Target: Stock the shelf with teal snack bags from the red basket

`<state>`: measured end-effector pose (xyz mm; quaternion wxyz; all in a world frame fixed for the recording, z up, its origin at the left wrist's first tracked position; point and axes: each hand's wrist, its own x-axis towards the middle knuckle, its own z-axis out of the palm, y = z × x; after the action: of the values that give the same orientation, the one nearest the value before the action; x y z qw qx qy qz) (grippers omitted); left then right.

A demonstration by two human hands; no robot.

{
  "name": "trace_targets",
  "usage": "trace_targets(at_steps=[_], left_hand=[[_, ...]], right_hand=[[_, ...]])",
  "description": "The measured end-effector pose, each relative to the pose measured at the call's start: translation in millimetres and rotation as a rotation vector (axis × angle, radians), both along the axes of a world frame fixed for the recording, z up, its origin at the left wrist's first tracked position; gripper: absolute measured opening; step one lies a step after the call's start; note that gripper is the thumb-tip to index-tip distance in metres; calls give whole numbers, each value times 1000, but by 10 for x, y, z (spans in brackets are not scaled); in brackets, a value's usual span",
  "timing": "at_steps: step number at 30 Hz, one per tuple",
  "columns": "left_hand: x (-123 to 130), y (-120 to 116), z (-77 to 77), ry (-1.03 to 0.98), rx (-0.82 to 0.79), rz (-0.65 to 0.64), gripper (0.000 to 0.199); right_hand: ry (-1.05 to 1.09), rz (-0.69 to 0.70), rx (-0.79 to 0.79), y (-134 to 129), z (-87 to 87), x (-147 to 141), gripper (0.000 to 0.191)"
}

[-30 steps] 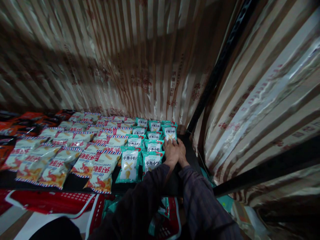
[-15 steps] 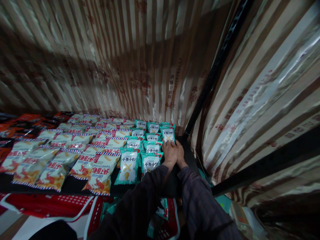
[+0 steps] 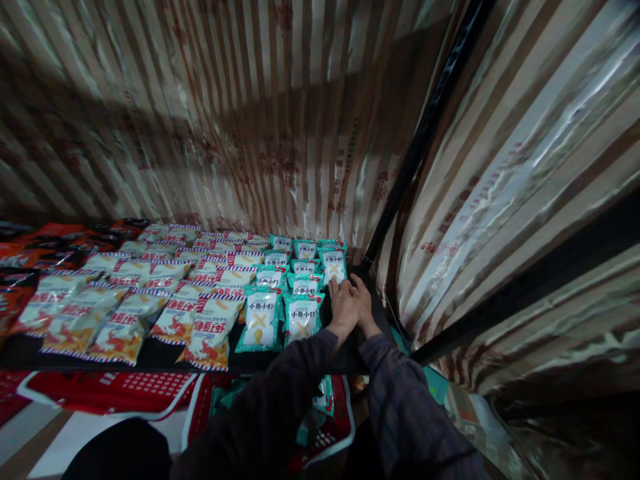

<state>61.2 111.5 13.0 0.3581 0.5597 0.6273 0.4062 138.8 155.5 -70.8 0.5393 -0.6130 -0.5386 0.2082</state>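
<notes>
Head view shows the green bag (image 3: 334,266) right of centre, probably light, slick and crushable, best pinched by its top seal, with half-curled left hand (image 3: 344,308) and right hand (image 3: 365,307) at its lower end, grip unclear.

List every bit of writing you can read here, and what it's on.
"小鱼小虾": on the teal snack bags.
"爱上虾", after a first character I can't read surely: on the white snack bags.
Too blurred to read: the red and dark print on the striped sheeting, any print on the orange-and-black bags, and the snack bags' smaller print.
</notes>
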Motion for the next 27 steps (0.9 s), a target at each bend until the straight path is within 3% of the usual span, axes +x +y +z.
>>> trace_targets(at_steps=[7, 11, 15, 19, 22, 27], left_hand=[[-216, -667, 153, -31, -16, -196, 44], [-443, -1113, 81, -63, 7, -255, 44], [-770, -1593, -176, -96, 46, -313, 38], [-1075, -1912, -542, -18, -71, -346, 35], [-1231, -1969, -790, 79, -216, -283, 34], [-1461, -1881, -1126, 161, -292, -119, 28]], right_hand=[[159, 73, -9, -752, 226, -142, 37], [210, 37, -46, -1260, 195, -349, 37], [182, 23, -87, -1868, 6, -600, 40], [8, 62, -210, -2301, -258, -858, 36], [-139, 157, -408, -2389, -418, -1047, 35], [-229, 271, -519, -2294, -542, -1226, 34]])
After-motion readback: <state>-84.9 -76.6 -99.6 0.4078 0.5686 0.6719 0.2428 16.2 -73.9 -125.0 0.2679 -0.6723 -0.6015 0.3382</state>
